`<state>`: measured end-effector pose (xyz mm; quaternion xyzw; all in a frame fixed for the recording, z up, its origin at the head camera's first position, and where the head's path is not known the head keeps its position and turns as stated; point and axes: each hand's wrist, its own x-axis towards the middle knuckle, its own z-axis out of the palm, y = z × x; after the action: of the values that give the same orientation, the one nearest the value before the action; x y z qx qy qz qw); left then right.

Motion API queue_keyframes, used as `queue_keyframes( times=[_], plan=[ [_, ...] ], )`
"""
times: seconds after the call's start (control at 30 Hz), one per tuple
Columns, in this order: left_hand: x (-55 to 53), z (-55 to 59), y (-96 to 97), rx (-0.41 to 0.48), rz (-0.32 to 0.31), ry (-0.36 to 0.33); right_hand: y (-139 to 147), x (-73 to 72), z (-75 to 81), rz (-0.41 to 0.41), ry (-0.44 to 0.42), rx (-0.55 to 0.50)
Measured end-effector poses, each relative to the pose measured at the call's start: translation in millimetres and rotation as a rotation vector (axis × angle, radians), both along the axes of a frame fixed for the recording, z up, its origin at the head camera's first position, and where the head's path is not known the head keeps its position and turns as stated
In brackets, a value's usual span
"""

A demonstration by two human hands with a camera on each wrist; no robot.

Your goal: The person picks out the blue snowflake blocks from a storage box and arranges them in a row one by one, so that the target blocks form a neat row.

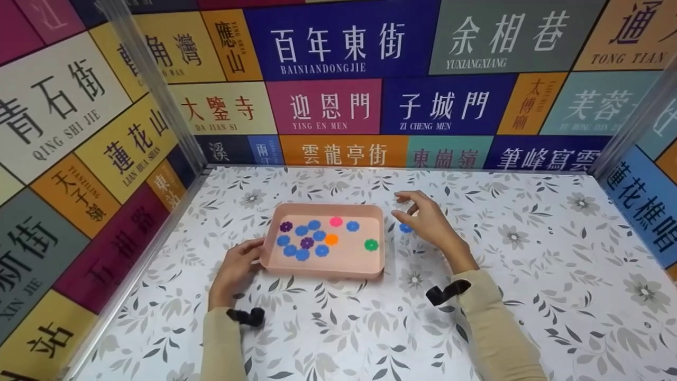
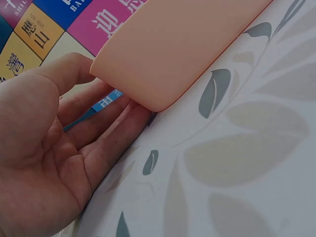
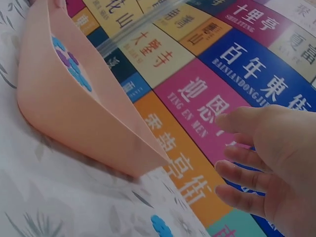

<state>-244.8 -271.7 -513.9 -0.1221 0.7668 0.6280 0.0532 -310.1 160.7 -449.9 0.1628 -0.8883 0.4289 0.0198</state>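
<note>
A shallow pink tray (image 1: 322,272) lies on the table in the head view. In it are several small flower-shaped pieces: blue ones (image 1: 314,225), purple ones (image 1: 307,243), an orange one (image 1: 331,239), a pink one (image 1: 336,221) and a green one (image 1: 371,245). My left hand (image 1: 237,270) touches the tray's left side from outside, fingers against the wall and thumb by the rim corner. To the right of the tray, my right hand (image 1: 431,225) hovers with parted thumb and fingers, holding nothing visible. A blue flower piece (image 1: 405,228) lies below its fingertips, partly hidden.
The tabletop (image 1: 338,338) is covered in a white leaf-and-flower print. Upright panels (image 1: 328,106) with coloured blocks of lettering stand behind the table and at both sides. Black camera mounts (image 1: 448,292) sit on both wrists.
</note>
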Motion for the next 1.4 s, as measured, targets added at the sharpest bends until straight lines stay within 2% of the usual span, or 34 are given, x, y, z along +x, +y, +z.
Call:
queue_keyframes(
  times=[0.13, 0.37, 0.57, 0.8, 1.07, 1.4],
  plan=[
    [-1.4, 0.2, -0.3, 0.03, 0.001, 0.018, -14, 0.7, -0.7, 0.063, 0.039, -0.036],
    [-0.4, 1.3, -1.3, 0.011, 0.004, -0.01, -43, -5.1, -2.5, 0.105, -0.012, -0.02],
    [-0.5, 3.5, -0.9, 0.001, 0.005, -0.005, -63, -15.5, -1.9, 0.137, -0.056, 0.067],
    [-1.4, 0.8, -1.8, 0.011, -0.009, -0.004, -75, -28.1, -12.5, 0.163, -0.121, 0.149],
    [0.8, -1.7, -1.0, -0.001, -0.013, 0.013, -81, -35.0, -26.2, 0.196, -0.054, 0.2],
    [-0.7, -0.1, -1.5, -0.005, -0.009, 0.005, -87, -36.8, -34.3, 0.169, 0.031, 0.345]
  ],
)
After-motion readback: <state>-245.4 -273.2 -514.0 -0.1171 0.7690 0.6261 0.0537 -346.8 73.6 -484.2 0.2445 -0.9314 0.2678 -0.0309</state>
